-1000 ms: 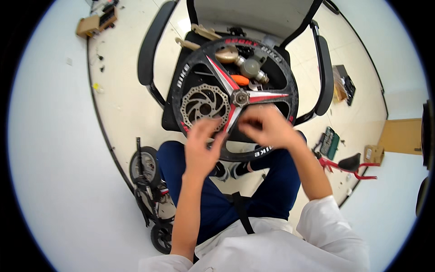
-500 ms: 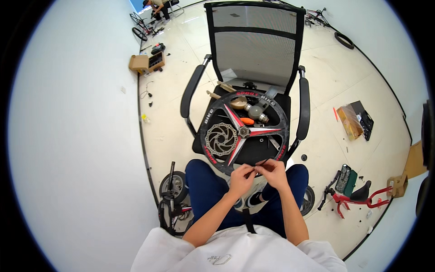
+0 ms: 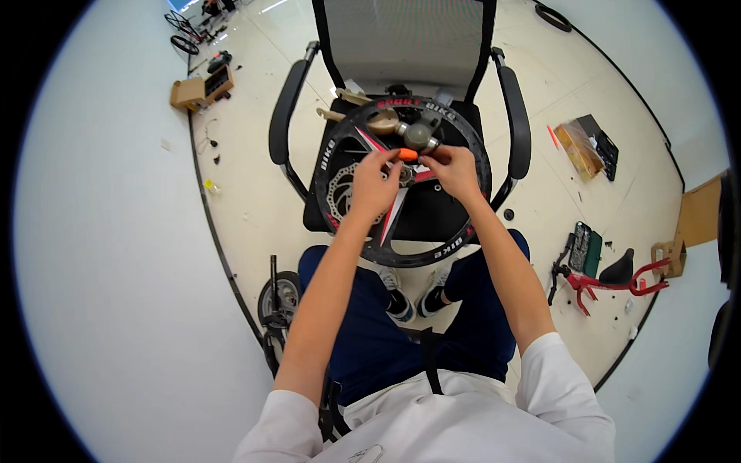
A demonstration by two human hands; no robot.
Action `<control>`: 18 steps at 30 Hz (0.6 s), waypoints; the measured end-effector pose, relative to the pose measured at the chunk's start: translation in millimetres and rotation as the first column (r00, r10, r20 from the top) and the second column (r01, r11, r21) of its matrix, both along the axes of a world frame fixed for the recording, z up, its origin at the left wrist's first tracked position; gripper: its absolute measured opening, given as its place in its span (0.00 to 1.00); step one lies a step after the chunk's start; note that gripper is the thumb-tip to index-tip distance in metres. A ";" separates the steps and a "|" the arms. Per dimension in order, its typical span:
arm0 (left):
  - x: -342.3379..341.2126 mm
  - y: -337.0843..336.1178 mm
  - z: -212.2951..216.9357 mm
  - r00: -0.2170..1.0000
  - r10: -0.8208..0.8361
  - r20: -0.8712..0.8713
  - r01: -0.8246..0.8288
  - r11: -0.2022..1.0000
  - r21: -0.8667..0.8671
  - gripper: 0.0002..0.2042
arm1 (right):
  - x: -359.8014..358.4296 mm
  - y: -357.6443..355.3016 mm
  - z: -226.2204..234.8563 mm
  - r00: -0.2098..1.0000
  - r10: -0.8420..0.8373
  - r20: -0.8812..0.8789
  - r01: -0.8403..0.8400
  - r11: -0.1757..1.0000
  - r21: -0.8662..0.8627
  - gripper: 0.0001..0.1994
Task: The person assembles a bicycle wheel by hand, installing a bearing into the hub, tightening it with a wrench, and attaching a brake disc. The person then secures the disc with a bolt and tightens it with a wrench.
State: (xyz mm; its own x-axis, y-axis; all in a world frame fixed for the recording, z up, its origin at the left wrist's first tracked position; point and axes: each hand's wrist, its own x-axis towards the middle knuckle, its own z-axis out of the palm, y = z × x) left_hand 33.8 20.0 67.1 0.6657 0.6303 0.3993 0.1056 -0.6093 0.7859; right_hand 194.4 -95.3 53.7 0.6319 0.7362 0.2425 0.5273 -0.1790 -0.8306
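Observation:
A black three-spoke bicycle wheel (image 3: 386,255) with red and white spokes lies on the seat of a mesh-backed office chair (image 3: 409,46). A silver brake disc (image 3: 340,193) sits at its left, partly behind my left arm. Over the hub, my left hand (image 3: 375,184) and my right hand (image 3: 457,171) come close together with fingers pinched. Between their fingertips shows an orange piece (image 3: 407,154); whether they hold it or it lies beneath them, I cannot tell. A grey round-bodied part (image 3: 417,136) and a tan part (image 3: 384,122) lie just beyond.
Left on the floor are an opened cardboard box (image 3: 189,92) and a small wheel (image 3: 287,293) beside my leg. To the right lie a red bike frame (image 3: 575,282) with a black saddle (image 3: 617,268), a green tool case (image 3: 593,255) and a black case (image 3: 602,139).
Both hands have moved forward from the wheel's near rim to its hub, beside the orange piece. My view has shifted, so the chair and wheel appear higher and further left.

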 end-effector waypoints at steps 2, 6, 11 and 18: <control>0.2 14.1 -0.1 1.000 -0.027 0.016 0.027 1.000 -0.004 0.13 | -7.1 12.1 0.7 0.999 0.046 -0.008 -0.045 0.997 0.055 0.09; 5.6 25.5 7.0 0.992 -0.126 0.024 0.124 0.988 0.091 0.14 | -8.3 21.5 -2.9 0.995 0.080 0.052 -0.079 0.996 -0.034 0.10; 12.1 40.0 19.0 0.982 -0.187 0.017 0.177 0.953 0.244 0.17 | -15.4 28.5 -1.8 0.991 0.133 0.036 -0.130 0.989 -0.064 0.11; 21.6 42.0 37.5 0.947 -0.262 -0.185 0.315 0.869 0.382 0.13 | -10.5 26.3 -3.1 0.990 0.133 0.037 -0.131 0.990 -0.053 0.09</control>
